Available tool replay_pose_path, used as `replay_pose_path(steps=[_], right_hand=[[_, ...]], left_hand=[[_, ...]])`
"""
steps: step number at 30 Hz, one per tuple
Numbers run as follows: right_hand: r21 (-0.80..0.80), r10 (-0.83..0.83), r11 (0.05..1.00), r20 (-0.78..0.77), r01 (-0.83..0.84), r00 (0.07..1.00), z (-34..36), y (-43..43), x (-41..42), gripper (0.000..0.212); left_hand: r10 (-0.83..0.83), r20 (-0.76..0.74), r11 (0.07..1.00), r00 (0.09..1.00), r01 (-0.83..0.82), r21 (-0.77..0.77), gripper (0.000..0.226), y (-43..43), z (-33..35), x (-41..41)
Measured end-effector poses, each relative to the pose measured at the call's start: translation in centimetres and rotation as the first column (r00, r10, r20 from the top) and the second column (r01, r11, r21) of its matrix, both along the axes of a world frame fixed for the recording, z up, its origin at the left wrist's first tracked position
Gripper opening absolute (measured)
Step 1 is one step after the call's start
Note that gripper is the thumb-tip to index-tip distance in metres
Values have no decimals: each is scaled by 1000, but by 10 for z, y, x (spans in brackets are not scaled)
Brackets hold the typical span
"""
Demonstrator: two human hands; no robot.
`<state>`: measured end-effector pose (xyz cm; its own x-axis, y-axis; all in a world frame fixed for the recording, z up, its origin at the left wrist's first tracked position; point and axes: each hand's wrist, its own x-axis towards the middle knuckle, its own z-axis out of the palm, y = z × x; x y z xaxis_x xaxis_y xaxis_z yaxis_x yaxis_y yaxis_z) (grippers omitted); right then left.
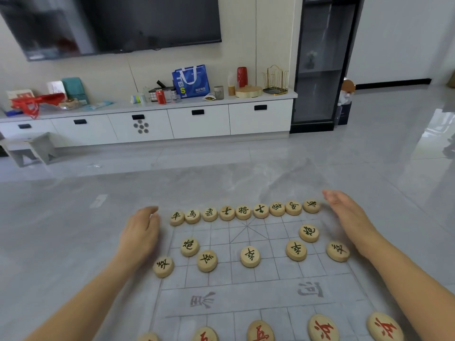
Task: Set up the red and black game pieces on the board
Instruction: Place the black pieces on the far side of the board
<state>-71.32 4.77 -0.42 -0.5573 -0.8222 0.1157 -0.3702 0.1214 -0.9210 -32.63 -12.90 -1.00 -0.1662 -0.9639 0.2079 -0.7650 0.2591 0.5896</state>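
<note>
1. The xiangqi board (258,295) lies flat on the grey tiled floor (221,173). It is a thin, see-through sheet with a printed grid.
2. Black pieces are on the far half.
   - The back row (243,212) has nine discs, near edge to edge along the far line.
   - The two cannons (189,246) (309,233) sit nearer me, one on each side.
   - The five soldiers (163,267) (207,260) (250,256) (296,250) (337,251) are spread across the next line.
3. Five of the red pieces (323,327) show on my side of the river band. All are cut off by the bottom of the view.
4. My left hand (140,233) is just beside the left end of the back row, off the board's edge. Its fingers are loosely curled and it holds nothing.
5. My right hand (347,215) is at the right end of the back row, fingers straight and together, palm turned inward. It holds nothing. I cannot tell whether it touches the end piece.
6. Containers stand on the worktop (172,105) of the white drawer cabinet by the far wall.
   - A blue tote bag (190,81) stands upright, its contents hidden.
   - A red can (161,96) stands to the left of the bag.
   - A round cream box (248,91) has its lid on.
   - A gold wire rack (275,78) stands in a dark tray.
   - A red mesh bag (32,102) lies at the left, its contents too blurred to read.
</note>
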Motion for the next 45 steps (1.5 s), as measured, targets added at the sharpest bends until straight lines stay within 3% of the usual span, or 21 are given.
replay_pose_path(steps=[2,5,9,12,16,20,24,27,32,34,37,45], right_hand=[[6,-38,999,61,38,997,10,-5,2,87],[82,-16,996,-181,31,983,17,-24,24,57],[287,208,956,-539,-54,816,13,-62,73,50],[397,318,916,-632,-57,707,13,-85,94,60],[442,357,896,-671,-36,650,10,-100,102,64],[429,350,902,-663,-47,662,6,-100,100,49],[434,344,900,-663,-33,665,6,-98,96,43],[454,361,890,-647,-41,671,7,-97,95,53],[432,306,901,-588,-28,749,20,-78,79,69],[438,282,899,-592,8,755,21,-66,64,70],[451,258,892,-587,45,767,19,-53,46,74],[464,236,878,-630,115,740,9,-63,38,63]], left_hand=[[12,45,1000,999,-13,17,34,1,-14,21],[-24,159,1000,987,25,-1,34,2,-25,30],[-47,288,995,956,72,-75,48,5,-25,24],[-14,307,994,952,47,-97,42,6,-24,23],[-2,315,993,949,39,-111,38,7,-24,21],[-8,312,990,950,51,-132,33,8,-24,21],[-42,319,994,947,72,-84,43,7,-22,21],[-55,312,996,948,75,-50,62,9,-19,21],[-86,267,995,960,95,-22,74,10,-18,22],[-143,180,988,973,151,-30,81,9,-16,20],[-185,-95,982,978,187,22,85,11,-13,12],[-190,-135,982,972,186,-45,86,10,-20,9]])
